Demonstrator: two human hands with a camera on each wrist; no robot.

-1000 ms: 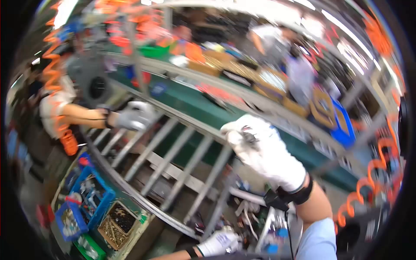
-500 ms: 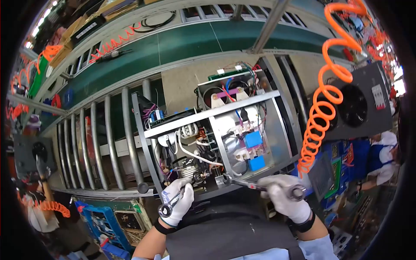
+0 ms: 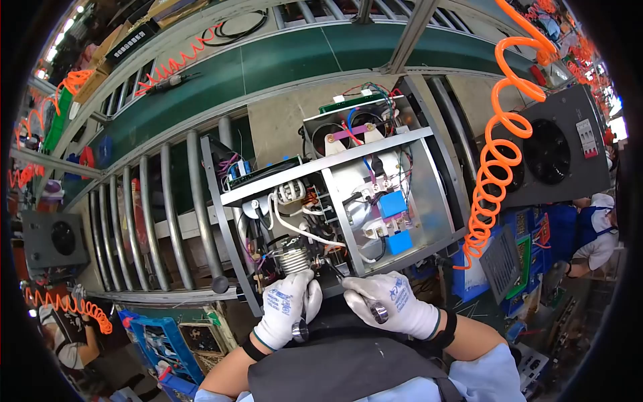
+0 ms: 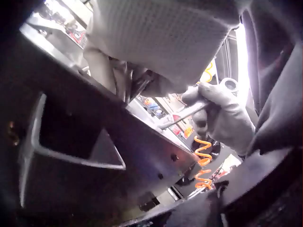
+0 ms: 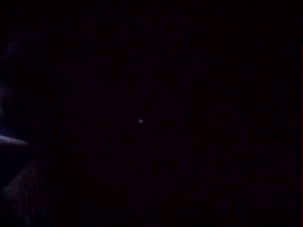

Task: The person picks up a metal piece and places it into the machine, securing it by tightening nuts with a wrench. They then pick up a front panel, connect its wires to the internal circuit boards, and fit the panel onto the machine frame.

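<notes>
Wrench in right hand, fingers curled round it, points its long axis forward-left at the near edge of the chassis, while left hand, nearer the coil, grips a second wrench.

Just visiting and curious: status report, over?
Left hand gripping wrench. Right hand gripping another wrench. Open metal unit before both, innards exposed. Orange coiled hose alongside, clear of hands.

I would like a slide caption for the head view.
Left hand and right hand, both gloved, hold wrenches at an open electronics chassis.
</notes>
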